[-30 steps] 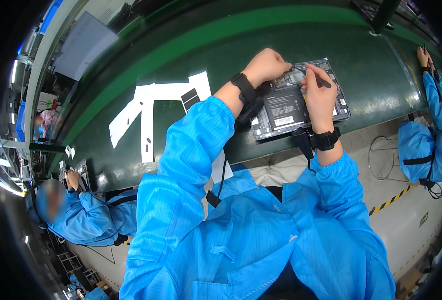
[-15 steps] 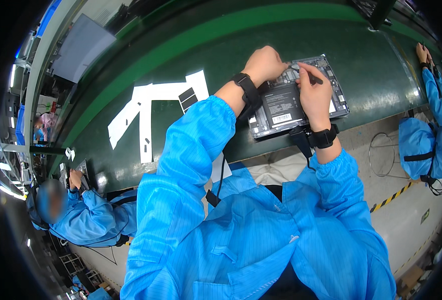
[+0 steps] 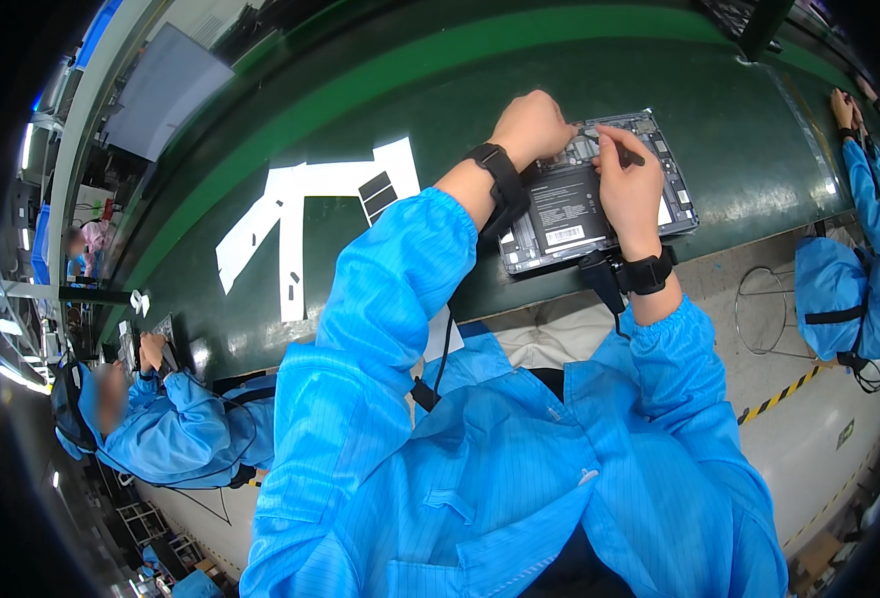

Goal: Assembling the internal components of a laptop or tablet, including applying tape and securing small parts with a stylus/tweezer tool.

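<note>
An opened electronic device (image 3: 664,159) lies on the green bench, its circuit boards and a large black battery (image 3: 567,204) with a white label exposed. Over its upper left part, my left hand (image 3: 532,128) is bent with closed fingertips at the inner parts; whatever they pinch is too small to make out. My right hand (image 3: 631,194) rests over the right half of the device. It grips a slim black tool (image 3: 631,155), whose back end sticks out beside the thumb. The working tip points toward my left fingertips and is hard to see.
White paper strips (image 3: 330,179) with small black pieces lie left of the device, beside several black rectangles (image 3: 376,197). Dark straps sit on both my wrists, with a cable (image 3: 447,344) below. Co-workers in blue sit at far left (image 3: 186,424) and far right (image 3: 879,219).
My hands keep almost the same place on the device. The whole view has shifted very slightly. The co-worker at left has moved their head.
</note>
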A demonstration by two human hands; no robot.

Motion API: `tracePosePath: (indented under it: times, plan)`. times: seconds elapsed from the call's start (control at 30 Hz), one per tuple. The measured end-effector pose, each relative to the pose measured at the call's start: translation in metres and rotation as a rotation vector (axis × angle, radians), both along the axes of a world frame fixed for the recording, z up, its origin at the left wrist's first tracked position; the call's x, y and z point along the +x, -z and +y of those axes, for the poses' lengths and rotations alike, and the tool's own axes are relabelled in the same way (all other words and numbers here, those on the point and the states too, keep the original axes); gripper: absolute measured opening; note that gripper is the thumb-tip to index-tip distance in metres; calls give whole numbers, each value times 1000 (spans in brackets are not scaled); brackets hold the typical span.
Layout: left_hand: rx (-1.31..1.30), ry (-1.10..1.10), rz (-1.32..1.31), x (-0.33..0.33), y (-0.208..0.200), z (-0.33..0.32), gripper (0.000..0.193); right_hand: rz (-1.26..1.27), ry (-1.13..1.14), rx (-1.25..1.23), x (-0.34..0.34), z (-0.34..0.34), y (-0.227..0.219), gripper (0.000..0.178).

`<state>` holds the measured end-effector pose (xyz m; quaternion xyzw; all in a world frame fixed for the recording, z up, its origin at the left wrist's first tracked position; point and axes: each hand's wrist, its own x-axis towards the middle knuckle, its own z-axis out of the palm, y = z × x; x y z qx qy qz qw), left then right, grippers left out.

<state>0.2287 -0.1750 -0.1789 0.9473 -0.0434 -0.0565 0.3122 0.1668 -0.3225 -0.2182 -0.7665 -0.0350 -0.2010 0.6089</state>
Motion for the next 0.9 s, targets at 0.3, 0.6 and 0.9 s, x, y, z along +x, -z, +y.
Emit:
tracePosePath:
  times: [0.3,0.6,0.9]
  plan:
    - [191,-46,60,5,-13,2,36,41,-6,18,3,0,-1,16]
    - [301,-54,45,-3,-19,-9,49,124,-59,177,0,-5,-2,20]
    - [262,-14,104,8,-6,-1,62,2,-9,477,-12,-69,-23,27]
